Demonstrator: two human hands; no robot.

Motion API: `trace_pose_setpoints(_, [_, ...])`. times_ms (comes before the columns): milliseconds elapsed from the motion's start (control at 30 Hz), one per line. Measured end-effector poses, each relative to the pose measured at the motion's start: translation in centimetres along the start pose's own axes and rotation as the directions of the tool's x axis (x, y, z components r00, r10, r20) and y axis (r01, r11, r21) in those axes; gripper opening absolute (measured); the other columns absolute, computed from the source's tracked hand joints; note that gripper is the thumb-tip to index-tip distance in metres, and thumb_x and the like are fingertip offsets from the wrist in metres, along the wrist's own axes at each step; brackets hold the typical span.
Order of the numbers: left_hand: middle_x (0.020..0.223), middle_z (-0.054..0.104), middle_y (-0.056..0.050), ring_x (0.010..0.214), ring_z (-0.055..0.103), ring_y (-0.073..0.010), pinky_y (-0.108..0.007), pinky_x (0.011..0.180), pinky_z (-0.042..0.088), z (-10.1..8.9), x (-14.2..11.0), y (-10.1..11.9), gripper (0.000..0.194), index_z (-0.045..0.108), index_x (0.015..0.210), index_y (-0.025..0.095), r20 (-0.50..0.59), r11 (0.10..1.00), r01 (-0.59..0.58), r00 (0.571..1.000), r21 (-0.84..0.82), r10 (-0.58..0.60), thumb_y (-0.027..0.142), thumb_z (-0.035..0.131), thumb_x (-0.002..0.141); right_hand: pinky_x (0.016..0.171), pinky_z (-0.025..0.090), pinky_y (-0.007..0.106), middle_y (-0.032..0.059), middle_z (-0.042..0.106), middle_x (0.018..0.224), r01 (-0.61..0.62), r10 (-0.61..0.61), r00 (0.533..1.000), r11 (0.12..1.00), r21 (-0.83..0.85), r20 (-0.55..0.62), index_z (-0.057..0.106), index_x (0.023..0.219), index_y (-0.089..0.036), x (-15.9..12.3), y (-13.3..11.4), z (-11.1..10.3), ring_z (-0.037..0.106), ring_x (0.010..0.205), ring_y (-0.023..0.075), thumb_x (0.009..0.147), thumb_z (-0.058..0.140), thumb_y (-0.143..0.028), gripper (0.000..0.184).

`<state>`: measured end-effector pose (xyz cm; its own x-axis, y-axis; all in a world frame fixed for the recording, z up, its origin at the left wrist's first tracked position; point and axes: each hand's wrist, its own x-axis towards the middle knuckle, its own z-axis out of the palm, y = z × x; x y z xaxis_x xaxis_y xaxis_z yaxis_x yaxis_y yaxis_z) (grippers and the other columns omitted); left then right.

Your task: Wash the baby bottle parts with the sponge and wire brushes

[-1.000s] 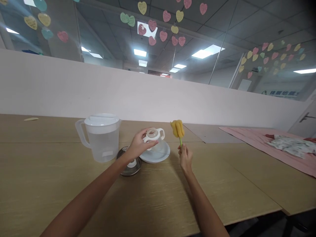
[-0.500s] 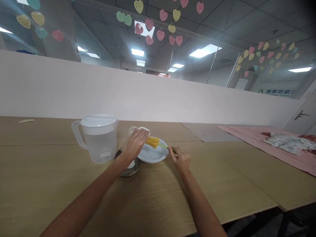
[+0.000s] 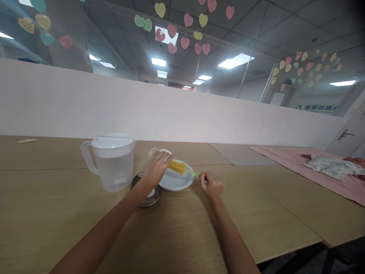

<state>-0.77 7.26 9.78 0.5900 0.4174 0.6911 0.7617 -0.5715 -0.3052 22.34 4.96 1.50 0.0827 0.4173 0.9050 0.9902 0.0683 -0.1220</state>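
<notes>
My left hand (image 3: 157, 166) is closed around a clear cup (image 3: 152, 152), which lies tilted on its side above a white plate (image 3: 175, 183); the fingers cover much of it. My right hand (image 3: 211, 185) pinches the thin green handle of a bottle brush (image 3: 178, 167). Its yellow head shows over the plate, right beside my left fingers; whether its tip is still inside the cup is hidden. Under my left wrist sits a round metal dish (image 3: 150, 201) with something white in it, partly covered by the forearm.
A lidded plastic pitcher (image 3: 115, 167) holding clear liquid stands left of the metal dish. Far right, a pink cloth (image 3: 288, 161) bears patterned fabric (image 3: 330, 166). A flat pale piece (image 3: 27, 140) lies at the back left. A white wall (image 3: 171, 110) borders the table.
My right hand has moved slightly right, drawing the brush away from the left hand. More of the yellow head is visible now. My left hand stays nearly in place.
</notes>
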Motion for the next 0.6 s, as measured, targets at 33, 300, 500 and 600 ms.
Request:
trace_pose_setpoints(33, [0.105,0.055,-0.012,0.102,0.047,-0.0239,-0.041,0.092,0.033,0.1,0.0,-0.3,0.032,0.053,0.108,0.014,0.006,1.0,0.003,1.0,0.018,-0.003,0.005,0.038,0.081,0.048,0.025,0.023,0.0033,0.059,0.054,-0.117,0.119,0.992,0.992,-0.052,0.037,0.061,0.06,-0.017,0.1,0.5,0.1,0.051,0.05,0.0111,0.087,0.039,-0.03,0.037])
trace_pose_setpoints(300, [0.108,0.058,-0.009,0.1,0.051,-0.0232,-0.036,0.089,0.039,0.1,0.0,-1.2,0.043,0.054,0.113,0.018,0.095,0.942,0.212,0.976,-0.259,-0.194,0.014,0.058,0.071,0.055,0.033,0.025,0.0104,0.064,0.088,-0.435,0.529,0.68,0.849,-0.3,0.508,0.06,0.096,-0.016,0.2,1.9,1.3,0.06,0.07,0.0185,0.089,0.03,-0.028,0.033])
trace_pose_setpoints(500, [0.117,0.057,-0.006,0.102,0.054,-0.0212,-0.029,0.087,0.041,-3.6,0.7,1.3,0.064,0.049,0.121,0.018,0.251,0.57,0.431,0.895,-0.7,-0.369,0.048,0.062,0.065,0.061,0.037,0.025,0.0099,0.064,0.09,-0.288,0.31,0.528,0.941,-0.176,0.791,0.061,0.093,-0.017,-0.5,0.5,2.2,0.06,0.083,0.0213,0.083,0.04,-0.027,0.026])
trace_pose_setpoints(600, [0.108,0.06,-0.004,0.092,0.057,-0.02,-0.027,0.077,0.044,-5.5,0.6,3.8,0.073,0.04,0.128,0.021,0.389,0.512,0.452,0.891,-0.731,-0.232,0.047,0.062,0.064,0.06,0.037,0.024,0.0091,0.065,0.089,-0.229,0.277,0.484,0.956,-0.186,0.83,0.062,0.09,-0.018,-0.4,-0.1,1.8,0.06,0.083,0.0209,0.079,0.046,-0.032,0.024])
